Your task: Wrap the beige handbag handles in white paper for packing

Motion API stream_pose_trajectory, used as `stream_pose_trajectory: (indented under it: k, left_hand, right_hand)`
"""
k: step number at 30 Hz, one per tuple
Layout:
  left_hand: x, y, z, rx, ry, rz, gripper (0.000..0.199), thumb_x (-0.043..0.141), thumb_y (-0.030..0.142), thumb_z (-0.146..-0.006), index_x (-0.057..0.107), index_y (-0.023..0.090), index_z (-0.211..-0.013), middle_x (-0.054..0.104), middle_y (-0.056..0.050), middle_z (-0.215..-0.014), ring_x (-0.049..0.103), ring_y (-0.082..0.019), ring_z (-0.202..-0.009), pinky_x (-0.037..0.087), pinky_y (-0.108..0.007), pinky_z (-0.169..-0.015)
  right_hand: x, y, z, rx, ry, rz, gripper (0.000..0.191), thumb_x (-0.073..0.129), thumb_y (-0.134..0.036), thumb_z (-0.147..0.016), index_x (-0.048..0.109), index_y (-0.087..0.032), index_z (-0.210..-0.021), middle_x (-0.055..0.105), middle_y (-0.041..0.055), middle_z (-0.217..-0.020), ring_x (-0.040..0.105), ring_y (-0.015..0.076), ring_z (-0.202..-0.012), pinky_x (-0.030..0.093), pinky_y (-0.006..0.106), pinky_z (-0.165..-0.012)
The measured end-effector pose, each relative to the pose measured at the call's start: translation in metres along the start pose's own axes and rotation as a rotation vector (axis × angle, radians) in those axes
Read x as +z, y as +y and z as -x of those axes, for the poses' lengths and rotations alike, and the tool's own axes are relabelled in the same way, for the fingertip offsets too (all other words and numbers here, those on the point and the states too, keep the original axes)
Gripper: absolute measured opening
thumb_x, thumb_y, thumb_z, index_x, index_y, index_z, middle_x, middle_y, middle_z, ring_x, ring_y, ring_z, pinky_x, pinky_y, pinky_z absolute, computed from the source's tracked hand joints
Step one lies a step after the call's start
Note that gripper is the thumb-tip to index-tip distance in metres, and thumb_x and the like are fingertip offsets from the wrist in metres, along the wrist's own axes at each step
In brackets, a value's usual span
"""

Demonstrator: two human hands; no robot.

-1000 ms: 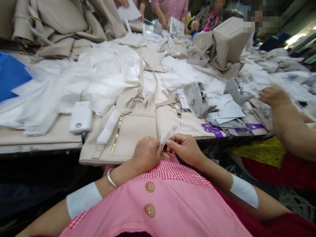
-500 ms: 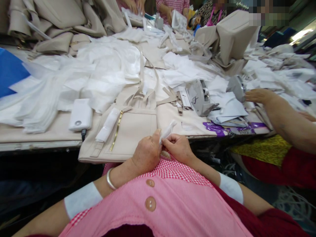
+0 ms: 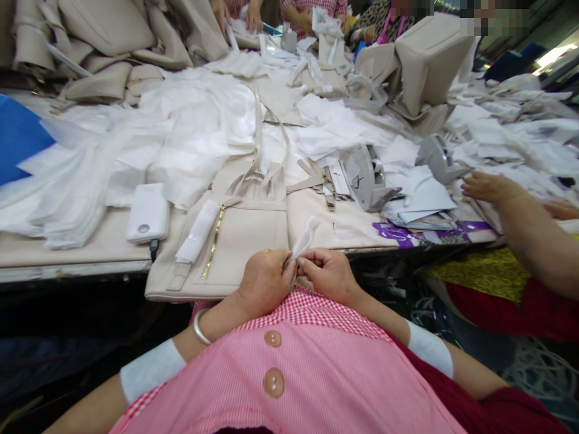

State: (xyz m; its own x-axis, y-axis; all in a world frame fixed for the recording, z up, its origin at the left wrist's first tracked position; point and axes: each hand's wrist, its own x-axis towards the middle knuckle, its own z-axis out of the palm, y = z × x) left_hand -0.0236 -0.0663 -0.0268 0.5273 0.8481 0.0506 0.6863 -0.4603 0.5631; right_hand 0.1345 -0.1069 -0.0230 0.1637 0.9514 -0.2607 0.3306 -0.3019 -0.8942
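Close to my body, my left hand [image 3: 266, 280] is closed on a thin piece of white wrapping [image 3: 305, 236] that sticks up between my hands. My right hand [image 3: 329, 274] pinches at the lower end of the same wrapping, its fingertips touching those of my left hand. What lies under the fingertips is hidden. Just left of my hands a beige bag [image 3: 253, 235] lies flat on the table's front edge, with a gold zipper [image 3: 213, 241] and straps stretched away from me. A white wrapped roll [image 3: 198, 232] rests on the bag beside the zipper.
A white power bank [image 3: 147, 214] with a cable lies left of the bag. Grey tape dispensers [image 3: 365, 178], beige strips [image 3: 316, 178] and white papers [image 3: 420, 196] are to the right. A co-worker's arm [image 3: 520, 211] reaches in from the right. White sheets [image 3: 194, 114] cover the back.
My left hand has shifted slightly down and its thumb has bent down onto the wrapping. The co-worker's hand at the right has moved a little to the right, away from the tape dispenser.
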Motion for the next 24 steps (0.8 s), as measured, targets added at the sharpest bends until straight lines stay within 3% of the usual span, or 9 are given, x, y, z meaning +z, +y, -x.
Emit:
stream_pose_trajectory:
  k: [5,12,16,21,24]
  left_hand:
    - [-0.004,0.001,-0.002,-0.113,-0.033,0.212,0.018,0.055,0.023,-0.087,0.072,0.018,-0.086,0.073,-0.006,-0.081,0.066,-0.018,-0.077,0.048,-0.028,-0.071]
    - [-0.002,-0.003,0.0,-0.155,-0.04,0.339,0.019,0.056,0.023,-0.085,0.072,0.017,-0.092,0.074,-0.007,-0.09,0.066,-0.02,-0.083,0.049,-0.03,-0.078]
    - [-0.014,-0.002,-0.003,-0.169,-0.149,0.486,0.023,0.052,0.027,-0.087,0.072,0.018,-0.091,0.074,-0.004,-0.088,0.066,-0.019,-0.082,0.049,-0.028,-0.077]
    - [-0.029,-0.001,-0.007,-0.185,-0.363,0.7,0.027,0.055,0.034,-0.086,0.07,0.017,-0.099,0.073,-0.003,-0.085,0.065,-0.018,-0.075,0.048,-0.026,-0.069]
    - [-0.031,-0.002,-0.008,-0.207,-0.359,0.724,0.029,0.058,0.041,-0.085,0.07,0.015,-0.091,0.07,-0.002,-0.079,0.062,-0.018,-0.073,0.046,-0.025,-0.066]
  right_hand:
    - [0.001,-0.007,0.003,0.189,-0.018,-0.213,0.024,0.067,-0.035,-0.074,0.07,-0.012,-0.078,0.069,0.003,-0.064,0.054,0.0086,-0.046,0.043,0.02,-0.046]
    - [0.005,-0.005,0.001,0.227,0.001,-0.267,0.024,0.072,-0.036,-0.07,0.06,-0.015,-0.071,0.065,0.0009,-0.058,0.05,0.0081,-0.041,0.038,0.02,-0.04]
    - [0.001,0.003,-0.001,0.151,-0.006,-0.178,0.025,0.072,-0.038,-0.072,0.063,-0.014,-0.076,0.064,-0.0003,-0.059,0.051,0.0095,-0.047,0.039,0.021,-0.045]
    - [-0.004,0.016,-0.003,0.006,-0.169,-0.274,0.03,0.07,-0.042,-0.075,0.069,-0.012,-0.074,0.065,0.0004,-0.066,0.054,0.011,-0.059,0.044,0.023,-0.059]
    - [-0.002,0.019,-0.005,-0.054,-0.153,-0.333,0.032,0.074,-0.043,-0.073,0.066,-0.013,-0.066,0.06,-0.0016,-0.061,0.05,0.0102,-0.058,0.041,0.022,-0.057]
